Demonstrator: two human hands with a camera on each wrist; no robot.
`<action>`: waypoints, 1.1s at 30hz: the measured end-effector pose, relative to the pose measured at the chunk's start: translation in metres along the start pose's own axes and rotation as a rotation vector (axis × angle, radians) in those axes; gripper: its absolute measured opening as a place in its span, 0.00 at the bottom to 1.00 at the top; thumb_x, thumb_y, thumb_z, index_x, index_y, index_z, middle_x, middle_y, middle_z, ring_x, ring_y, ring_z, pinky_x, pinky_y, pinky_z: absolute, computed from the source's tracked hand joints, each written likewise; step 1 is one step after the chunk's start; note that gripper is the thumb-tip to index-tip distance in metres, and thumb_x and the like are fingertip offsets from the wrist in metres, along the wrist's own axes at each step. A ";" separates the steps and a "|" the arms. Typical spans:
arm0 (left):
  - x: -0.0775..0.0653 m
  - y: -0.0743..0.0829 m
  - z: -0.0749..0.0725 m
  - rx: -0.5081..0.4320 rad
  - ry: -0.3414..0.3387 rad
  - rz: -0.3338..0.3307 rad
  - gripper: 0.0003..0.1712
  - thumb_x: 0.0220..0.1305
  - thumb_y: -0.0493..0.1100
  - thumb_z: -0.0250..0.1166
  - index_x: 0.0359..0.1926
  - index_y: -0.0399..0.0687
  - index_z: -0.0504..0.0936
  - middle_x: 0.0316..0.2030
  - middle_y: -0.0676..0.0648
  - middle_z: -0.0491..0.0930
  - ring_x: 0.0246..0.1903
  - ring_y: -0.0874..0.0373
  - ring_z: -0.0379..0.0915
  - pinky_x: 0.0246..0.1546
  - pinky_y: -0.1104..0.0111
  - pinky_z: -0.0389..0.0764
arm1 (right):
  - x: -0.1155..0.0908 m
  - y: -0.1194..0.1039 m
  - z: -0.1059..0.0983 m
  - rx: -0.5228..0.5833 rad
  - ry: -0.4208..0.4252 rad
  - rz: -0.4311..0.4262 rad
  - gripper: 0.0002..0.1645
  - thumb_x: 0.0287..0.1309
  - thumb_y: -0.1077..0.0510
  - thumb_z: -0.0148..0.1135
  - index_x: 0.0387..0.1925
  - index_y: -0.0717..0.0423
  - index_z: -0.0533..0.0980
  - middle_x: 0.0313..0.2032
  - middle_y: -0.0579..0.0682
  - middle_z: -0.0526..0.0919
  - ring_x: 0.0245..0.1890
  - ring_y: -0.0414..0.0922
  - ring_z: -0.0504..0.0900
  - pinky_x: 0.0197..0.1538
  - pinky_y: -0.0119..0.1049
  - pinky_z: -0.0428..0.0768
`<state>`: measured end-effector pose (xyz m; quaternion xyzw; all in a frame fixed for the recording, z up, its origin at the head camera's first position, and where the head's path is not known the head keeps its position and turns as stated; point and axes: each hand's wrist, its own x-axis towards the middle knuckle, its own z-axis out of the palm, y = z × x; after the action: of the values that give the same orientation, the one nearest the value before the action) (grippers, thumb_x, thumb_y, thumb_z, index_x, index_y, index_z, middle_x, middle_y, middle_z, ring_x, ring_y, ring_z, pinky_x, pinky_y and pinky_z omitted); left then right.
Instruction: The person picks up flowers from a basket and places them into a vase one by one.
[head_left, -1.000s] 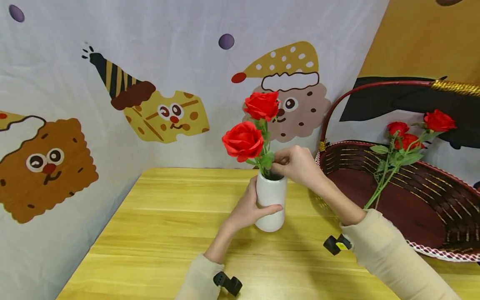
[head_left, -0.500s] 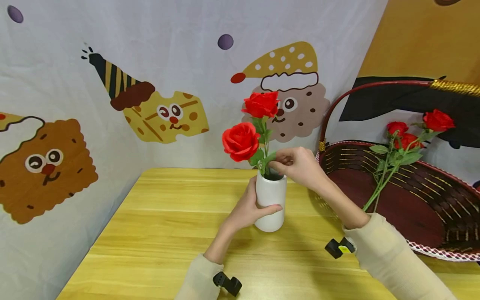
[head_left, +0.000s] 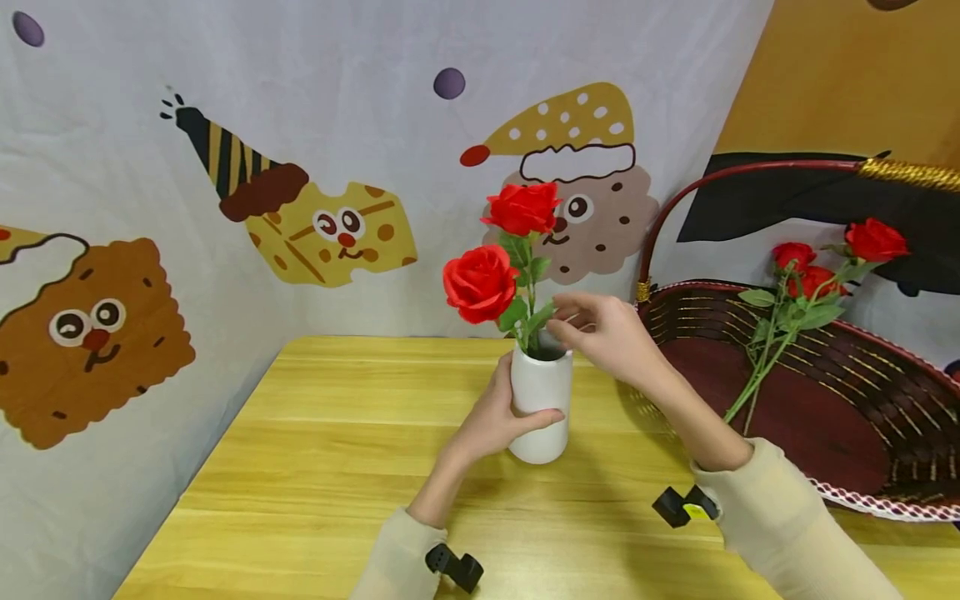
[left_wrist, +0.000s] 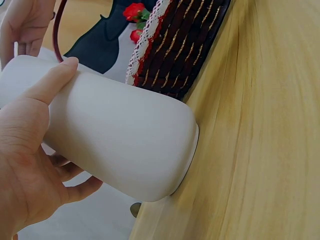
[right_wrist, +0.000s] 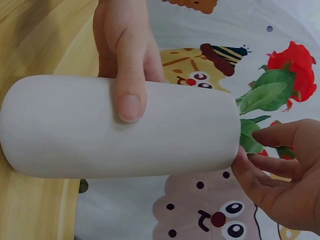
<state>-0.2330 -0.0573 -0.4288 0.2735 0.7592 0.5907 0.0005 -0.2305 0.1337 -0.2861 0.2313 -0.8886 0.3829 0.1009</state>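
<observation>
A white vase (head_left: 542, 392) stands upright on the table, and my left hand (head_left: 487, 417) grips its side, thumb across the front. Two red roses, a lower one (head_left: 480, 283) and an upper one (head_left: 522, 208), rise from its mouth on green leafy stems. My right hand (head_left: 611, 337) is at the right of the mouth. In the right wrist view the right hand's fingers (right_wrist: 270, 165) are parted beside a green leaf (right_wrist: 252, 135), one fingertip at the rim, with no stem pinched between them. The lower stems are hidden inside the vase.
At the right, a dark woven basket (head_left: 765, 358) with a tall arched handle holds several more red roses (head_left: 813, 283). The yellow wood table (head_left: 337, 467) reaches back to a wall cloth (head_left: 360, 100) printed with cartoon cookies and cheese.
My right hand's fingers have loosened and drawn slightly right, away from the stems. The lower rose has shifted a little left. My left hand keeps its grip on the vase.
</observation>
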 end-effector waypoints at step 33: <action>-0.001 0.003 0.000 0.001 0.011 -0.044 0.52 0.60 0.49 0.76 0.75 0.62 0.51 0.64 0.53 0.67 0.58 0.57 0.71 0.59 0.55 0.72 | -0.021 -0.005 -0.030 0.183 0.157 -0.004 0.23 0.70 0.59 0.62 0.63 0.58 0.74 0.47 0.59 0.84 0.32 0.42 0.86 0.35 0.33 0.84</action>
<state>-0.2308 -0.0578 -0.4270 0.2534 0.7655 0.5914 0.0093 -0.2096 0.1590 -0.2699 0.2104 -0.8390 0.4791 0.1493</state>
